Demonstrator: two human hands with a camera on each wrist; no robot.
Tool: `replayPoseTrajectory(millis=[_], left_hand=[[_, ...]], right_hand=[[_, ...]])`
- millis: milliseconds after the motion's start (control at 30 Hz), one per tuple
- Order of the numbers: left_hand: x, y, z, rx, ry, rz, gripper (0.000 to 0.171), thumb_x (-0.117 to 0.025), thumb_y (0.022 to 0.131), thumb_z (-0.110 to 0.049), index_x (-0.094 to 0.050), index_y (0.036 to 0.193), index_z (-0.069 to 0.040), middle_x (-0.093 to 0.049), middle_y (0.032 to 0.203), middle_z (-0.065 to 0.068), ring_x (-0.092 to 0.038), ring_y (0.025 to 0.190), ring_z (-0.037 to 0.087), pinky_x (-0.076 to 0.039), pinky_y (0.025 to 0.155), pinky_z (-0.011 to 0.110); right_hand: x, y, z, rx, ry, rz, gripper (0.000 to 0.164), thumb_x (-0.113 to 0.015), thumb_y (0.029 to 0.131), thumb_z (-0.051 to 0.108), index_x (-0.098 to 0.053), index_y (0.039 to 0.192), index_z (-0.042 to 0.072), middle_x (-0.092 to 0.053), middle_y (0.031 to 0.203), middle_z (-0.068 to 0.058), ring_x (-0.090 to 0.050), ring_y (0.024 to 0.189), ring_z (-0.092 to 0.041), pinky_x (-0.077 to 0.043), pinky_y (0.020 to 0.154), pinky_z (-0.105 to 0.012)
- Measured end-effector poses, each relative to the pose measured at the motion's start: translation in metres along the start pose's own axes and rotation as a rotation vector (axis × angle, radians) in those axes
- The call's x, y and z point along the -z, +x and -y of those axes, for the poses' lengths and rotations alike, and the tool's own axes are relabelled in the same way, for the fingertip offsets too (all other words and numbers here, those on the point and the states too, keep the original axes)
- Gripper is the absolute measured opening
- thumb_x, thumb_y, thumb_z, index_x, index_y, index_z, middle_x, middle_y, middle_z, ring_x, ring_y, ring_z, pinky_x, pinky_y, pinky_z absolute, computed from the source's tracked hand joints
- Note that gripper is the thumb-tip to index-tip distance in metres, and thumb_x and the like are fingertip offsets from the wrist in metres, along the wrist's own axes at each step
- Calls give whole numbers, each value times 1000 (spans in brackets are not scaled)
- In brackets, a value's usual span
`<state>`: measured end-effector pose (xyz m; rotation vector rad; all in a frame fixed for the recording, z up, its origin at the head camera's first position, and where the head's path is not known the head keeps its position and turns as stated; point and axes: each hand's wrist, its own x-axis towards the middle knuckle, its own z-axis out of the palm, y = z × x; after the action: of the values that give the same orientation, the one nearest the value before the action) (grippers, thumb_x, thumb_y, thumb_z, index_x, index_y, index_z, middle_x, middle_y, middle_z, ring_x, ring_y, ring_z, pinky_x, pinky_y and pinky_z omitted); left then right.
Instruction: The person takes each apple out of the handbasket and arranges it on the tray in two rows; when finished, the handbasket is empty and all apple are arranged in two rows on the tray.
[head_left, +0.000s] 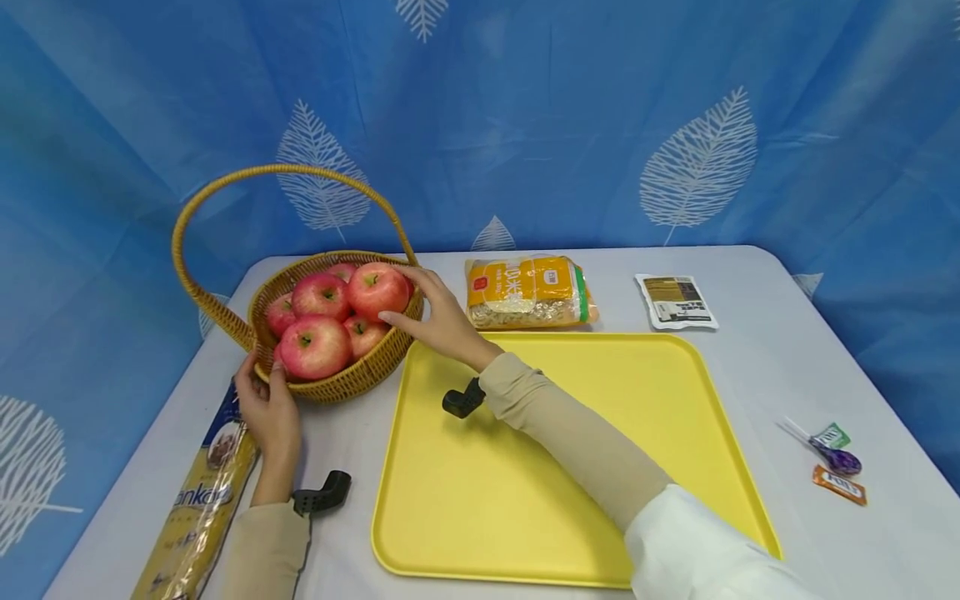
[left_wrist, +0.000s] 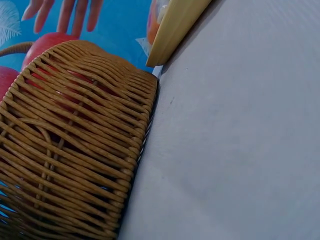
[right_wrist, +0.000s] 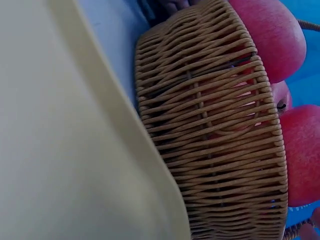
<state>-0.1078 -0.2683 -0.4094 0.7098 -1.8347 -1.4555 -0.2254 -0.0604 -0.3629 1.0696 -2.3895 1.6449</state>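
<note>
In the head view, a wicker basket [head_left: 352,383] with a tall handle stands at the back left, filled with several red apples [head_left: 315,346]. My left hand [head_left: 270,412] is at its near left edge, thumb and fingers on either side of the rim below the handle's foot. Over the right rim reaches my right hand [head_left: 442,321], its fingers and thumb spread beside the uppermost apple [head_left: 377,290]. The left wrist view shows the right fingers [left_wrist: 80,15] nearly straight above the basket [left_wrist: 75,135]. Whether they touch the apple is hard to tell.
A yellow tray [head_left: 570,467] lies right of the basket under my right forearm. Behind it are a bagged grain pack [head_left: 525,292] and a flat white packet [head_left: 677,302]. A long yellow package [head_left: 202,508] lies left; a purple lollipop [head_left: 840,460] and small wrapped candies [head_left: 838,485] lie right.
</note>
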Motion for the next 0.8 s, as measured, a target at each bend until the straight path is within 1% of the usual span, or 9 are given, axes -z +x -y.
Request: replayPoseTrajectory(millis=[100, 233, 333, 367, 467, 600, 700, 800], left_hand=[[-1, 1, 1, -1, -14, 9, 42, -42, 95, -20, -36, 135, -11, -41, 139, 10, -38, 129, 20, -31, 107, 33], [-2, 0, 1, 0, -9, 12, 42, -41, 95, -22, -35, 136, -13, -42, 138, 11, -40, 127, 20, -33, 105, 33], [-2, -1, 1, 5, 0, 19, 42, -41, 95, -24, -35, 136, -14, -43, 138, 11, -41, 125, 19, -34, 104, 32], [-2, -1, 1, 5, 1, 21, 42, -41, 95, -24, -35, 136, -15, -44, 137, 11, -42, 125, 19, -35, 104, 32], [-3, -2, 1, -3, 1, 21, 42, -42, 94, -23, -35, 135, -14, -44, 137, 10, -42, 123, 19, -35, 102, 30], [-3, -2, 1, -15, -8, 12, 42, -42, 93, -21, -36, 134, -13, -45, 135, 11, -43, 122, 19, -36, 101, 27], [-2, -1, 0, -17, -15, 14, 42, -42, 93, -21, -36, 134, -12, -45, 135, 11, -43, 122, 19, -36, 101, 28], [-2, -1, 0, -10, -9, 26, 43, -42, 93, -21, -35, 135, -13, -43, 137, 10, -41, 124, 19, -34, 104, 30]], right_hand=[[-4, 9, 2, -12, 7, 42, 73, -67, 79, 35, -30, 140, 25, -30, 143, 1, -32, 131, -15, -37, 103, -38], [-8, 20, 1, -55, 1, 108, 84, -69, 76, 40, -19, 142, 36, -18, 148, 2, -26, 134, -16, -38, 101, -40], [-11, 26, 2, -91, 13, 123, 89, -71, 73, 40, -13, 141, 43, -15, 148, 1, -26, 133, -17, -39, 100, -41], [-12, 28, 2, -102, 21, 121, 91, -72, 72, 39, -13, 141, 43, -14, 148, 0, -25, 133, -18, -39, 99, -42], [-16, 31, 3, -142, 38, 113, 96, -75, 70, 38, -11, 141, 44, -15, 146, -1, -25, 131, -18, -40, 99, -42], [-19, 36, 4, -182, 34, 105, 103, -78, 66, 38, -9, 142, 41, -14, 145, -4, -23, 131, -19, -40, 98, -43], [-20, 40, 4, -182, 22, 102, 106, -79, 65, 38, -8, 143, 39, -16, 145, -6, -23, 132, -20, -39, 99, -44], [-20, 43, 3, -161, 4, 113, 106, -79, 65, 37, -8, 144, 37, -20, 145, -7, -25, 130, -20, -38, 99, -44]])
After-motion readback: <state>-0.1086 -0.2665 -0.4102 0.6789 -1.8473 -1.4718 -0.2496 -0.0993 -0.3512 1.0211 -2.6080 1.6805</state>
